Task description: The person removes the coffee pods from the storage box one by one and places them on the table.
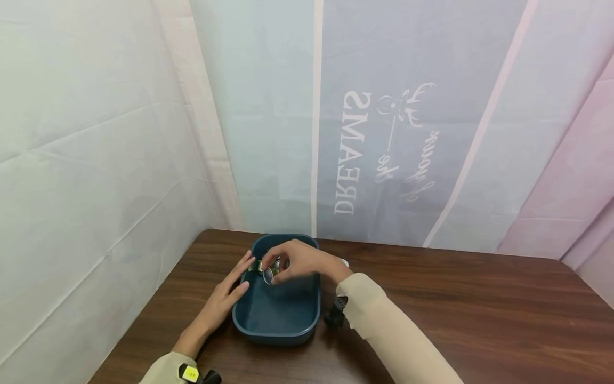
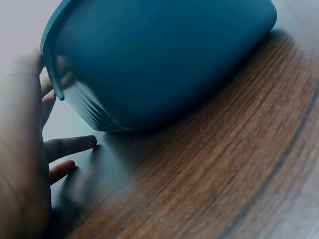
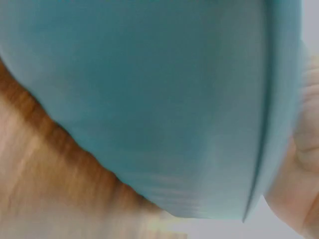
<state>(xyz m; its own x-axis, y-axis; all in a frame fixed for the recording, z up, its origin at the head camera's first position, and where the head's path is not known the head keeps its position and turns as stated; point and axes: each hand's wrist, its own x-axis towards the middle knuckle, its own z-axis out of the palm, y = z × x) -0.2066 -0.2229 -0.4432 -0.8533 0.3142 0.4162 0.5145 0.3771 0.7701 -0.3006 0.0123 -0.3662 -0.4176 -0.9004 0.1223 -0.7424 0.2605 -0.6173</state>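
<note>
A deep teal plastic bin [image 1: 275, 312] with rounded corners stands on the table. Over its far half my right hand [image 1: 301, 258] pinches a small round thing with a silver rim [image 1: 268, 275], possibly a watch, between thumb and fingers. Gold-coloured bits [image 1: 260, 265] show beside it; whether they belong to it I cannot tell. My left hand [image 1: 224, 296] lies along the bin's left side, fingers straight, thumb near the rim. In the left wrist view some fingers [image 2: 72, 146] extend below the bin's rim beside its outer wall [image 2: 164, 55]. The right wrist view, blurred, shows mostly the bin's outside [image 3: 149, 99].
The dark wood table [image 1: 431, 309] stretches away to the right. A small white object [image 1: 345, 262] peeks out behind my right wrist. Printed cloth [image 1: 268, 133] hangs along the table's back edge, and pale cloth [image 1: 105, 160] along the left.
</note>
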